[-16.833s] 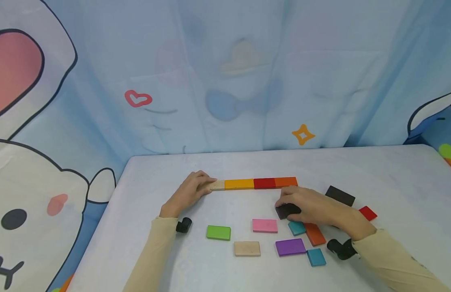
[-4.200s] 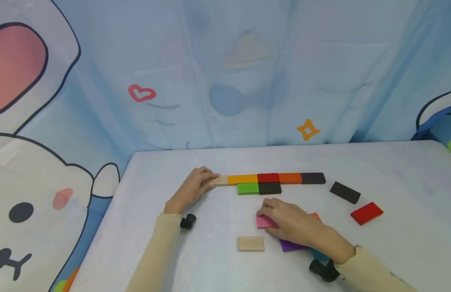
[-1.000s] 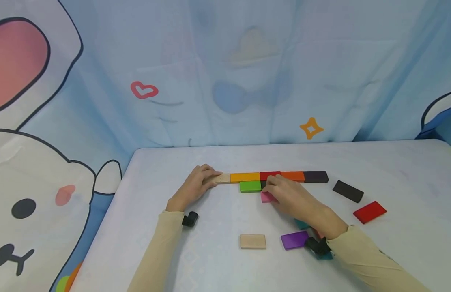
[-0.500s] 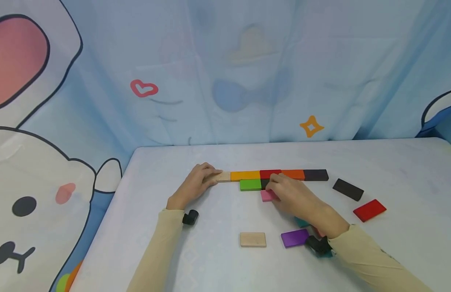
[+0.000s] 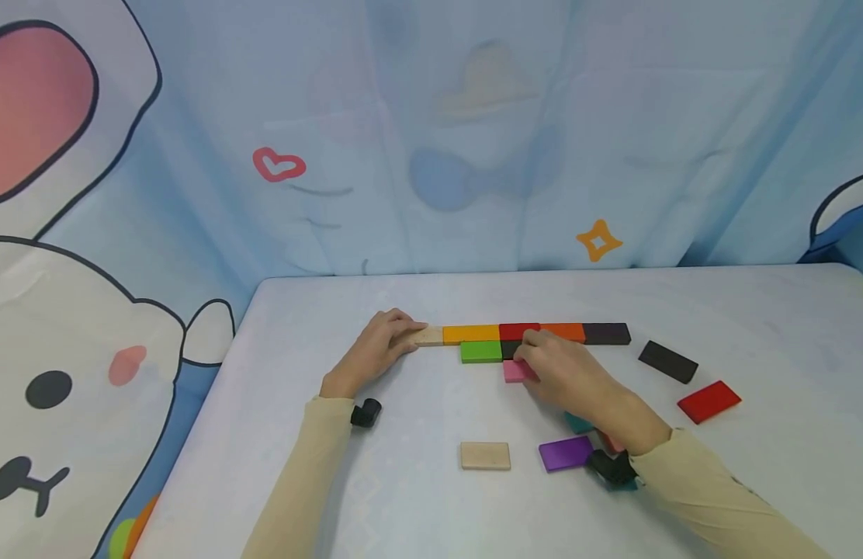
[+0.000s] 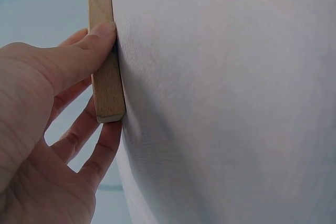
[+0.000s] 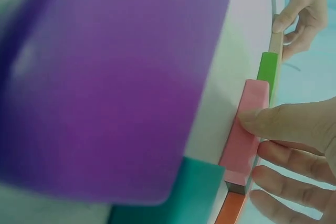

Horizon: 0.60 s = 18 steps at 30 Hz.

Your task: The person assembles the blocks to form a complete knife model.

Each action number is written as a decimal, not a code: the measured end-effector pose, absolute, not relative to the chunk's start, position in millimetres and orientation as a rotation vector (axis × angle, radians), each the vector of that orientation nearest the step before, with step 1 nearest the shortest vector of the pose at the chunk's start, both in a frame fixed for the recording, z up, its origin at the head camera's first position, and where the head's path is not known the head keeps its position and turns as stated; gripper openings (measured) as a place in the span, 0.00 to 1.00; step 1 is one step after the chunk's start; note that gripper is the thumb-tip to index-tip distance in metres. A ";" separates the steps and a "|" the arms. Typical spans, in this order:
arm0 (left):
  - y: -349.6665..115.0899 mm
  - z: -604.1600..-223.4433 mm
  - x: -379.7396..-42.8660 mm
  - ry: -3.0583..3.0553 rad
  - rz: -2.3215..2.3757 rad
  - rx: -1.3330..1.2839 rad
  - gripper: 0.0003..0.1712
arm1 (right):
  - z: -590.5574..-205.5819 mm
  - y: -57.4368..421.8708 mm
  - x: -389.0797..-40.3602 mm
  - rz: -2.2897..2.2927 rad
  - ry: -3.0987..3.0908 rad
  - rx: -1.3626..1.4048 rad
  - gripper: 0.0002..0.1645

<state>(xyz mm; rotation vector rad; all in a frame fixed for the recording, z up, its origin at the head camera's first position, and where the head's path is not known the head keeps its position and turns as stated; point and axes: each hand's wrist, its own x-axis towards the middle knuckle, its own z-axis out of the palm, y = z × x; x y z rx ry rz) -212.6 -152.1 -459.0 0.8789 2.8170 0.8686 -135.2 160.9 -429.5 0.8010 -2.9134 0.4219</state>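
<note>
My left hand [image 5: 372,353] pinches the plain wooden block [image 5: 429,336] at the left end of a straight row. In the left wrist view the thumb lies on that block's [image 6: 109,92] near face. To its right run yellow [image 5: 471,335], red [image 5: 518,330], orange [image 5: 563,331] and black [image 5: 608,334] blocks, end to end. A green block [image 5: 481,352] and a partly hidden black one [image 5: 508,348] form a second row in front. My right hand [image 5: 578,380] holds a pink block [image 5: 513,372] just in front of that black block, thumb against the pink face [image 7: 242,148].
Loose on the white table [image 5: 403,512] lie another wooden block [image 5: 485,456], a purple block [image 5: 566,454], a teal block [image 5: 578,422], a black block [image 5: 668,362] and a red block [image 5: 709,401]. Orange and teal pieces show partly beneath the right wrist. A printed curtain [image 5: 334,233] hangs behind.
Since the oldest frame, black blocks have joined both rows and the green block has moved up into the second. The right hand has carried the pink block up to it; lately both hands stay nearly still.
</note>
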 end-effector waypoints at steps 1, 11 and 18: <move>-151.8 -458.9 -212.7 2.816 0.868 0.877 0.22 | -429.8 161.1 -135.4 0.421 -2.909 0.803 0.19; -152.4 -459.3 -213.3 2.807 0.859 0.863 0.22 | -420.2 149.1 -123.4 0.451 -2.855 0.915 0.18; -151.3 -457.2 -212.0 2.803 0.855 0.828 0.22 | -402.6 122.1 -97.5 0.512 -2.872 1.141 0.20</move>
